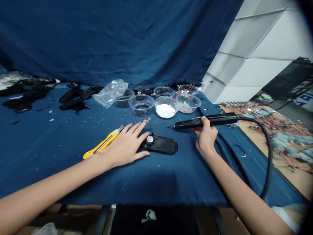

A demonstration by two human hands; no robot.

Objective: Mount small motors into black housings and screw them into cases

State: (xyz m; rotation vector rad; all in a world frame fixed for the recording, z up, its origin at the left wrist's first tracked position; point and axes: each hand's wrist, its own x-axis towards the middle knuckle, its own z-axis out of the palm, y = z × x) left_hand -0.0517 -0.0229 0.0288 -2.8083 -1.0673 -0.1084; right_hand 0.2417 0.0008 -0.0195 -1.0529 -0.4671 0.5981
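My left hand point(128, 143) lies with its fingers spread at the left end of a black plastic housing point(163, 144). That housing rests on the blue cloth with its hollow side up. Inside its left end sits a small round silver motor point(150, 139), with thin red wires and a tiny green circuit board point(148, 120) just beyond my fingertips. My right hand point(206, 135) is closed around a black electric screwdriver point(207, 121), held level with its bit pointing left, apart from the housing. A yellow utility knife point(104, 142) lies beside my left hand.
Behind stand several clear plastic bowls; one bowl point(165, 107) holds white bits, another bowl point(141, 105) dark small parts. A clear bag point(111, 93) leans there. Black housings point(73, 103) lie at left. The screwdriver's cable point(269, 153) loops right, near a board point(290, 166) of wired motors.
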